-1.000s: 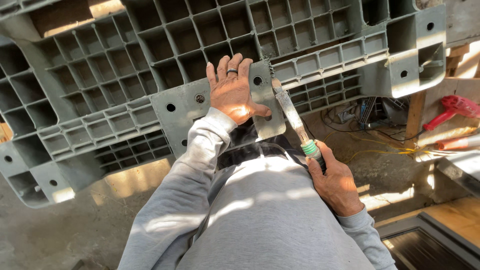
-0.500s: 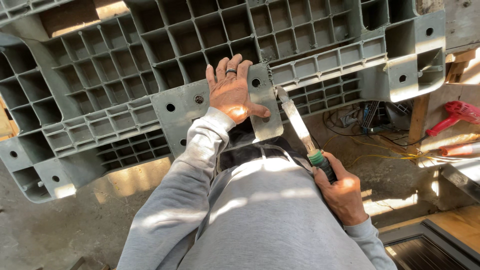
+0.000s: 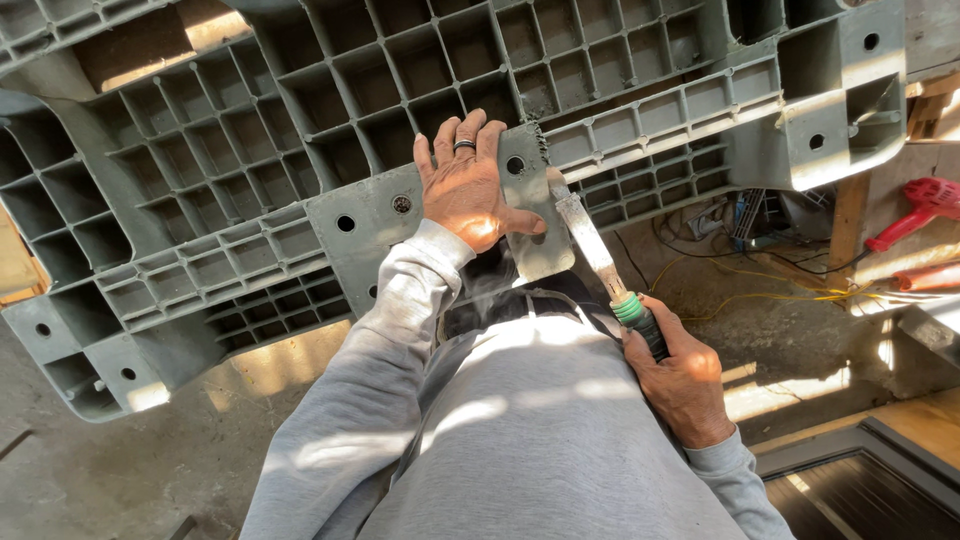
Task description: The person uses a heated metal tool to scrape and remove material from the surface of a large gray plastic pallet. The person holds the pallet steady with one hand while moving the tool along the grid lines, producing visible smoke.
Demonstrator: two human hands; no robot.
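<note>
A large grey plastic pallet (image 3: pixel 250 200) with a grid of ribbed cells stands tilted in front of me. My left hand (image 3: pixel 468 185), with a dark ring on one finger, lies flat on a grey block (image 3: pixel 530 215) at the pallet's lower edge, fingers spread. My right hand (image 3: pixel 680 375) grips the green-and-black handle of a flat metal file (image 3: pixel 585 235). The file's blade rests against the right edge of that block. My grey sleeves and torso fill the lower middle of the view.
A red power tool (image 3: pixel 915 210) lies at the right beside an orange tube (image 3: pixel 925 278). Tangled yellow and dark cables (image 3: pixel 745 255) lie on the dirt floor under the pallet. A wooden post (image 3: pixel 848 225) stands right. A dark framed panel (image 3: pixel 870 480) sits at bottom right.
My right hand has drawn the file back down and to the right along the block's edge. My left hand stays on the block.
</note>
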